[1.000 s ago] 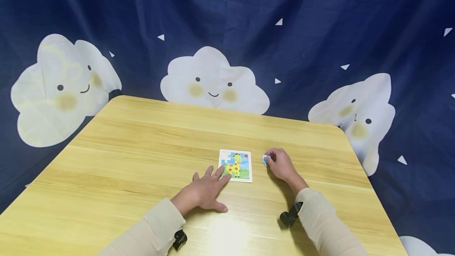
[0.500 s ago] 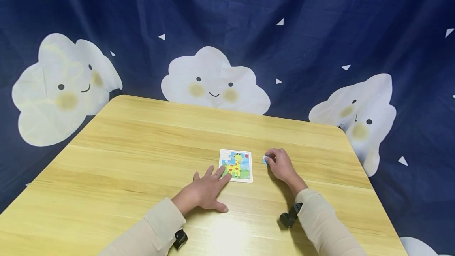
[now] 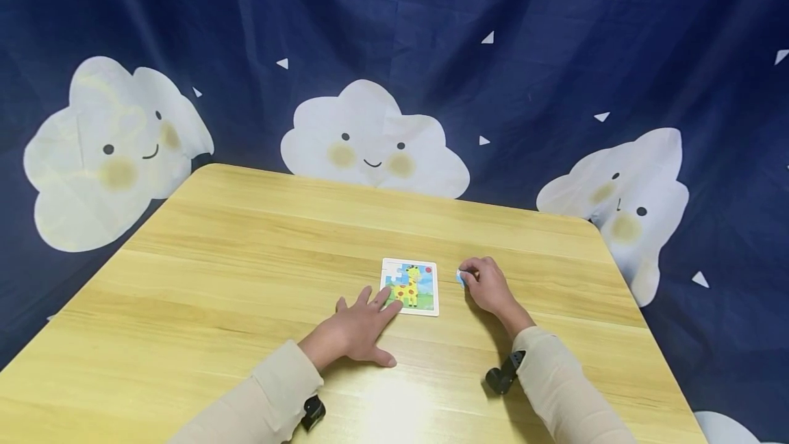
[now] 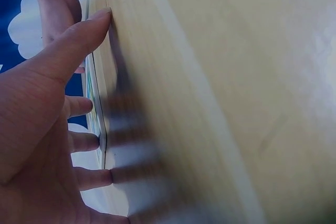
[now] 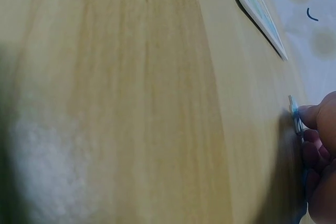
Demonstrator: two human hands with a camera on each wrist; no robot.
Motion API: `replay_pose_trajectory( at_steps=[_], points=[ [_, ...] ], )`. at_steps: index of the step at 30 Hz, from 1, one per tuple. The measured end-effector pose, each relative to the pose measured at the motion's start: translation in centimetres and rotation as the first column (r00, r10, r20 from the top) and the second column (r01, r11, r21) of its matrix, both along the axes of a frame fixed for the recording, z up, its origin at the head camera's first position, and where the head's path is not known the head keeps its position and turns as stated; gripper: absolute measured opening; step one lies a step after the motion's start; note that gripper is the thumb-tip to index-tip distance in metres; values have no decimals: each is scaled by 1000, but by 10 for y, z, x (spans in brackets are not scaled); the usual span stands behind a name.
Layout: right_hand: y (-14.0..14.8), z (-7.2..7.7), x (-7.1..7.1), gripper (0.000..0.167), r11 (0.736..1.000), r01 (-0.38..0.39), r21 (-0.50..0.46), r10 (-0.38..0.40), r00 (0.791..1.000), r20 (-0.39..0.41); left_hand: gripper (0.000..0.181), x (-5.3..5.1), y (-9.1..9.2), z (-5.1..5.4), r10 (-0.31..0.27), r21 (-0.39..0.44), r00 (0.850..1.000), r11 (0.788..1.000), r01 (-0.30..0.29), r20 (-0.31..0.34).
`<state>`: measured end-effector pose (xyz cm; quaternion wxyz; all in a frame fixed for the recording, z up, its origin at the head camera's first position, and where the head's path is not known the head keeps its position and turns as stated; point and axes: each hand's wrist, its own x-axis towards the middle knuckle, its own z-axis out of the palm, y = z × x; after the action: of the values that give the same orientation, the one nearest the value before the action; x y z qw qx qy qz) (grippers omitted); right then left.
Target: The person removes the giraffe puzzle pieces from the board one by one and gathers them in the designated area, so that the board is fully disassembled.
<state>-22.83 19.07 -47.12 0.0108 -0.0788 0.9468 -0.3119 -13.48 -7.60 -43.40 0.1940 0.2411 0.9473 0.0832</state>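
Note:
A small giraffe jigsaw puzzle (image 3: pixel 422 286) with a white border lies on the table; its upper left area shows bare white piece-shaped space. My left hand (image 3: pixel 359 331) is spread flat, fingertips resting on the puzzle's lower left corner. In the left wrist view the left hand (image 4: pixel 31 124) has straight fingers, and its thumb is held apart. To the right of the puzzle, my right hand (image 3: pixel 490 288) pinches a blue jigsaw piece (image 3: pixel 460 277) between thumb and fingers. The right wrist view shows that piece (image 5: pixel 295 113) standing edge-on, partly hidden by the fingers.
The wooden table (image 3: pixel 246 252) has rounded far corners. Behind it hangs a dark blue curtain (image 3: pixel 524 88) printed with white clouds. A small black wrist camera (image 3: pixel 504 374) sits below the right sleeve, another camera (image 3: pixel 313 412) by the left.
The blue jigsaw piece has turned slightly in my right hand's fingers, so less of it shows. My left hand has stayed in place on the puzzle.

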Motion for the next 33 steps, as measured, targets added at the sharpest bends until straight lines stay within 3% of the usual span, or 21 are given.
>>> replay_pose_trajectory(
  at_steps=[7, 13, 33],
  points=[
    [-1, 2, 0, 15, 1000, 7, -15, -7, 1000, 4, 97, -1, 0, 0, 2, 2, 1000, 1000, -2, 5],
    [-7, 5, -1, 18, 999, -3, -41, 1, 999, -42, 97, -1, 0, 0, 2, 2, 1000, 1000, -2, 6],
    [-46, 12, 0, 20, 994, -63, -91, 59, 997, -51, 95, -2, 0, 0, 3, 0, 1000, 1000, -3, 1]
  ],
)
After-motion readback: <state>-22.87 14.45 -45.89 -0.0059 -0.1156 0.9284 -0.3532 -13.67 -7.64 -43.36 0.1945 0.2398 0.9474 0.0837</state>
